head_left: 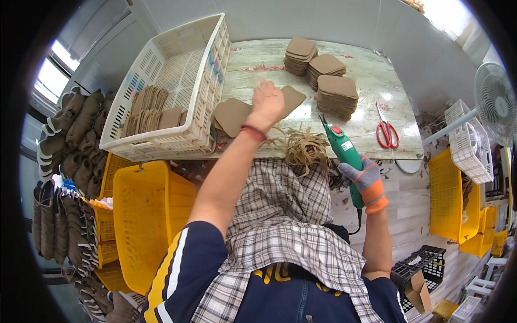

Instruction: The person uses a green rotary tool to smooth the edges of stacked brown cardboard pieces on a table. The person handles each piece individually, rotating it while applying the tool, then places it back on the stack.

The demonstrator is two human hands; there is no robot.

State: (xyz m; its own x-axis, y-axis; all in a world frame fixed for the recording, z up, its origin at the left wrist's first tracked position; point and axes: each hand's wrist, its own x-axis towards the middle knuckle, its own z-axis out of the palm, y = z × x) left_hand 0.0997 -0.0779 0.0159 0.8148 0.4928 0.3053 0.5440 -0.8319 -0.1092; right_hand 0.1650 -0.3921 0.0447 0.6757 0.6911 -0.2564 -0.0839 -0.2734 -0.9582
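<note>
A tan, rounded-corner fabric piece (293, 100) shows beside my bare left hand (267, 102), which is closed on its edge over the table. By that wrist, more brown pieces (232, 115) overlap near the crate. In a grey and orange glove, my right hand (364, 180) grips green electric scissors (343, 146) with a red button and a dark cord; the narrow blades point away from me, up to the left. A tangle of tan trimmed strips (306, 148) hangs at the table's front edge, left of the tool.
Stacks of brown pieces (337, 96) stand at the back right of the table (258, 59). Red-handled scissors (387, 133) lie to their right. A white crate (207, 116) holding more pieces sits at left. Yellow bins (141, 215) flank me; a fan (494, 97) stands right.
</note>
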